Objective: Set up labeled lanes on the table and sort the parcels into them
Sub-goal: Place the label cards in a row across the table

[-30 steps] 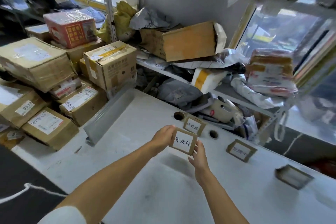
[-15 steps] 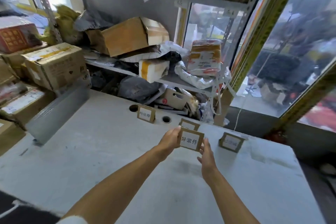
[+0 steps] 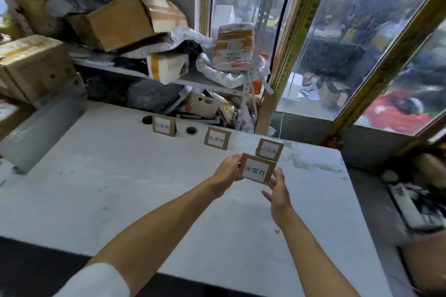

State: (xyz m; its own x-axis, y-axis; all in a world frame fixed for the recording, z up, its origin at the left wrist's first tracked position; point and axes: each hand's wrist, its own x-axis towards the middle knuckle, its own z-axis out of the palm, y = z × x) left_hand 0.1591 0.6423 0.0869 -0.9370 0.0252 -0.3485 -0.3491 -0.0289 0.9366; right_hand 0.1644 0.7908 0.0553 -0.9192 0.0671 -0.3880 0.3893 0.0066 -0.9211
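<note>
- The person holds a cardboard label card marked 异常件 up over the white bench, between both hands.
- The left hand has its grip closed on the card's left edge, fingers wrapped behind it.
- The right hand sits at the card's lower right corner; its grip is loose, fingertips touching the edge, palm open toward the card.
- Three more label cards stand upright in a row near the bench's far edge: one reading 待处理 at the left, one reading 处理中 in the middle, and a third at the right whose print is too faint to read fully.
- The held card overlaps the lower left of that third card from this angle; I can't tell whether they touch.
- Two round holes in the bench lie either side of the leftmost card.
- Cardboard parcels are stacked at the left, and a shelf behind the bench is heaped with boxes and bagged parcels.
- A grey metal strip leans at the bench's left end.
</note>
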